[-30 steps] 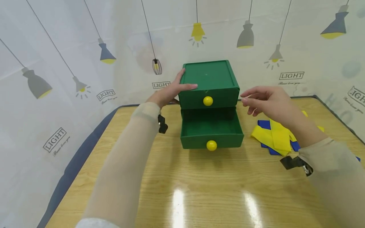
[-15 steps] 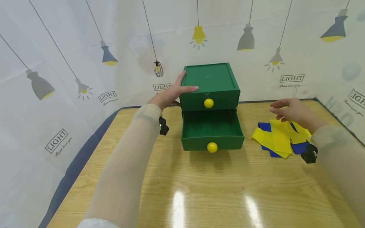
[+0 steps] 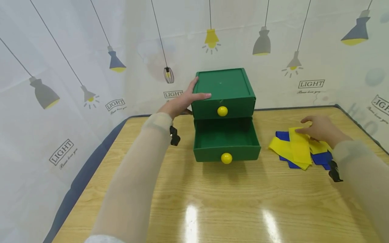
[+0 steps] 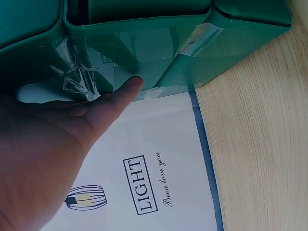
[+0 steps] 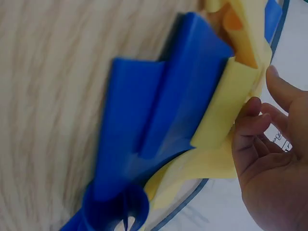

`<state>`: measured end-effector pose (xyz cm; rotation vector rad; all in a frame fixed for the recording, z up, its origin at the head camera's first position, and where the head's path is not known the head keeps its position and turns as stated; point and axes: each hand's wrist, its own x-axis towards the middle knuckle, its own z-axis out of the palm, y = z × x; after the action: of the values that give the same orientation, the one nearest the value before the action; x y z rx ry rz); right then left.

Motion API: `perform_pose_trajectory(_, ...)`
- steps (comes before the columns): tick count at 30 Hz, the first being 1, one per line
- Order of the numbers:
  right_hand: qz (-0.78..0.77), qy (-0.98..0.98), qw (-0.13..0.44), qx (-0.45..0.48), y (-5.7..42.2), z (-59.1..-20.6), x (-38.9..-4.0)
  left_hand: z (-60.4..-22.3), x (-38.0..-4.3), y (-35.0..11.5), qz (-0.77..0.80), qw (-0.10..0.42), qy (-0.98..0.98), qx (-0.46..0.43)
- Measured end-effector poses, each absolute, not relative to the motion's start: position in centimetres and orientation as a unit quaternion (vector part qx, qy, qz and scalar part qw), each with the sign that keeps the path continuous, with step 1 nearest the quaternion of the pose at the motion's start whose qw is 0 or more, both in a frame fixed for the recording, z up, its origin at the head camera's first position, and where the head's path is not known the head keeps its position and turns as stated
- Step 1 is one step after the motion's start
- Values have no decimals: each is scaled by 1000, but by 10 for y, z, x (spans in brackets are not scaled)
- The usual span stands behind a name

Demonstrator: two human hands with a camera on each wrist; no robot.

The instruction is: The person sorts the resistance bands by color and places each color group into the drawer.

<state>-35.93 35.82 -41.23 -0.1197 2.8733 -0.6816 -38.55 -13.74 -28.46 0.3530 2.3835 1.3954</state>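
A green two-drawer box (image 3: 223,82) stands at the back of the table. Its upper drawer is in, while the lower drawer (image 3: 209,154) is pulled out and has nothing in it. My left hand (image 3: 183,101) rests on the box's left upper side, thumb over the front top edge; in the left wrist view a finger lies straight against the taped green wall (image 4: 159,53). At the right, my right hand (image 3: 325,130) hovers over a pile of flat yellow strips (image 3: 299,146) and blue strips (image 3: 322,158). Its thumb and fingers are apart, fingertips beside a yellow strip (image 5: 224,103).
Each drawer has a round yellow knob (image 3: 222,111). The wooden table (image 3: 231,199) reaches close to a white backdrop (image 3: 170,40) printed with lamps. One blue strip (image 5: 118,204) curls into a loop at its near end.
My right hand has moved from beside the box rightward and down to the strips. My left hand keeps its place on the box.
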Motion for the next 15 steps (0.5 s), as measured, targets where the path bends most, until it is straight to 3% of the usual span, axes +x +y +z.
perform_pose_trajectory(15,-256,962,89,-43,352,-418,-363,-284,-385,-136,495,179,842,119)
